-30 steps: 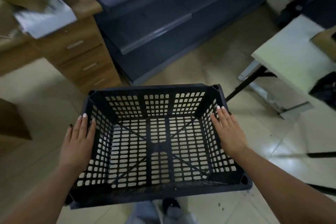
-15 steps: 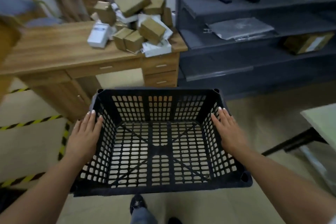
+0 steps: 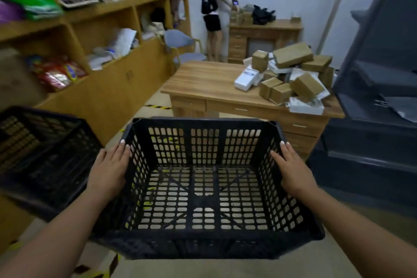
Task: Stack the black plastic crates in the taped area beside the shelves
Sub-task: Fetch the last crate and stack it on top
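Note:
I carry an empty black plastic crate [image 3: 203,192] with slotted walls in front of me, held off the floor. My left hand [image 3: 110,169] presses flat on its left wall and my right hand [image 3: 291,169] on its right wall. Another black crate [image 3: 42,153] stands at the left, beside the wooden shelves [image 3: 94,36]. Yellow-and-black floor tape [image 3: 158,107] shows beyond the held crate, and more of it lies at the bottom left.
A wooden desk [image 3: 209,83] piled with cardboard boxes [image 3: 293,74] stands ahead. Grey metal shelving [image 3: 379,88] rises on the right. A person [image 3: 214,11] stands at a far desk by the wall, near a blue chair [image 3: 180,45].
The view has swung left and upward: the grey shelving moved from centre to the right edge, and the wooden shelves and the second crate came into sight. Both hands keep the same hold.

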Tool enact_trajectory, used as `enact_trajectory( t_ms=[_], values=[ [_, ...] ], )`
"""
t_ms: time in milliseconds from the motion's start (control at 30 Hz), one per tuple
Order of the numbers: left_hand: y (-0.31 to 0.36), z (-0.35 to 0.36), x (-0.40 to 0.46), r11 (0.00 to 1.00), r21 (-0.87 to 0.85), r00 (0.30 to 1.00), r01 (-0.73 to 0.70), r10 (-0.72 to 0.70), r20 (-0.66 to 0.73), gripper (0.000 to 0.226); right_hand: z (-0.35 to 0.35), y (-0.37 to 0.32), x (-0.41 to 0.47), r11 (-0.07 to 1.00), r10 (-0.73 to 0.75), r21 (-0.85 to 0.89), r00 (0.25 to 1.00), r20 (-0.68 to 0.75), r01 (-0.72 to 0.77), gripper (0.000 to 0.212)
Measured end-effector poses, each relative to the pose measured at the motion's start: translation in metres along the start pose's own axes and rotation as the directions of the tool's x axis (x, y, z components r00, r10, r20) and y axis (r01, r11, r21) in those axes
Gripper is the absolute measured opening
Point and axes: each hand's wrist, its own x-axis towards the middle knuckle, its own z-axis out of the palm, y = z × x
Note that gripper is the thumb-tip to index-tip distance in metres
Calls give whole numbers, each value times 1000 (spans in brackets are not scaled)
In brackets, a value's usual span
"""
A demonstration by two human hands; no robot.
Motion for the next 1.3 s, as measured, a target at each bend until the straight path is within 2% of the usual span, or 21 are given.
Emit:
enact_trajectory(
  t_ms=[233,433,600,900,1300],
  values=[
    [-148,-5,-37,991,29,991,133,-133,-5,83,-26,-145,20,997,-66,-49,994,-93,61,84],
    [-267,-12,-61,984,38,985,173,-172,-26,86,-58,-259,39,991,-133,-49,984,-121,128,90],
    [-341,-16,-65,979,34,979,199,-198,-50,87,-79,-326,53,984,-174,-73,972,-157,165,87],
    [-415,0,-39,969,69,971,238,-237,-27,90,-89,-407,106,978,-207,-79,959,-192,195,82],
    [-483,25,66,955,87,959,283,-282,-31,86,-90,-480,229,960,-281,-64,942,-182,274,78]
  ],
)
